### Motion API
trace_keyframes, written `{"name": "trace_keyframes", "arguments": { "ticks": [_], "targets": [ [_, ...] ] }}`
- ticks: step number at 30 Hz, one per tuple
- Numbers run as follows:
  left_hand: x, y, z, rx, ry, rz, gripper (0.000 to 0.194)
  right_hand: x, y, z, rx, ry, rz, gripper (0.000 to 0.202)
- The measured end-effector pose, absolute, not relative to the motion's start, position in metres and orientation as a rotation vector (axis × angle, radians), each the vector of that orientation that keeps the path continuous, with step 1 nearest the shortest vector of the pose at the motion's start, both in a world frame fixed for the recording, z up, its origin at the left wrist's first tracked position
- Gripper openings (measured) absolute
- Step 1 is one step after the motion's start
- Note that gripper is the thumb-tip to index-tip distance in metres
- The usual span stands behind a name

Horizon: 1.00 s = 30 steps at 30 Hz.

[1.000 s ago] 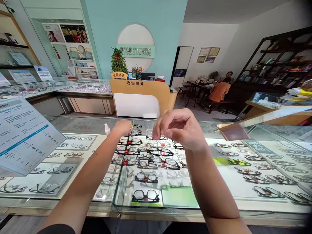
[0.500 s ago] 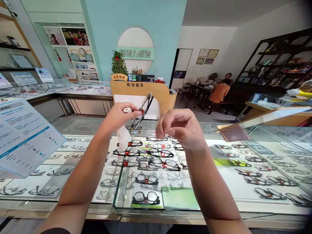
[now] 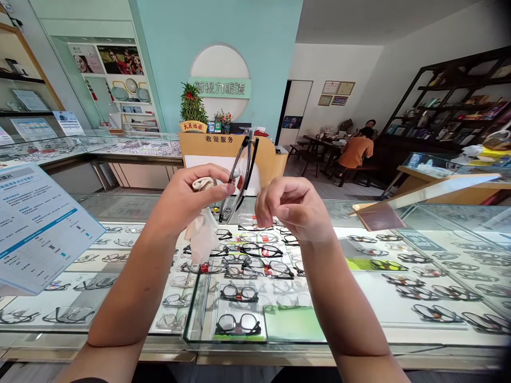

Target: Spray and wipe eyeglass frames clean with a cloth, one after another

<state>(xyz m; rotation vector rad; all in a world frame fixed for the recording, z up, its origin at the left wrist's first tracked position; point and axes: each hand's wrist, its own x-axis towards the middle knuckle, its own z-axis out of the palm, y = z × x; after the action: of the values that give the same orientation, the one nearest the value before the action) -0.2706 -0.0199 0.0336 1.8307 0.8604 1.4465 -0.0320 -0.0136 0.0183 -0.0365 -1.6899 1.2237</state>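
My left hand (image 3: 195, 199) pinches a pair of dark-framed eyeglasses (image 3: 250, 170) between thumb and fingers above the glass counter. The glasses are turned nearly edge-on, with a small red tag at one lens. Bunched in the same hand is a pale cloth (image 3: 202, 236), its lower end hanging below the palm. Just right of the glasses, apart from them, hovers my right hand (image 3: 293, 207). Its fingers are curled and drawn together with the thumb; whatever the fingertips hold, if anything, is hidden.
Beneath my hands, a glass display counter (image 3: 191, 343) holds rows of eyeglasses (image 3: 238, 323). A printed sign (image 3: 43, 229) stands at left, a tilted mirror-like panel (image 3: 379, 217) at right. Beyond is a wooden cashier desk (image 3: 271, 159). Two people sit at a dark table far right.
My left hand has turned and lifted the eyeglasses more upright, bringing them slightly right. The cloth hangs a little lower. My right hand keeps its curled pose almost in place.
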Motion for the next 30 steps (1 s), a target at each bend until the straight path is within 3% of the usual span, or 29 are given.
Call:
{"name": "trace_keyframes", "arguments": {
  "ticks": [10, 30],
  "targets": [
    [-0.2641, -0.0271, 0.0320, 1.741, 0.832, 1.469, 0.032, -0.0316, -0.0082, 0.0162, -0.166, -1.657, 1.089, 0.010],
    [-0.2600, -0.0241, 0.0296, 1.765, 0.859, 1.432, 0.039, -0.0345, -0.0128, 0.0147, -0.339, -1.775, 0.860, 0.014]
  ]
}}
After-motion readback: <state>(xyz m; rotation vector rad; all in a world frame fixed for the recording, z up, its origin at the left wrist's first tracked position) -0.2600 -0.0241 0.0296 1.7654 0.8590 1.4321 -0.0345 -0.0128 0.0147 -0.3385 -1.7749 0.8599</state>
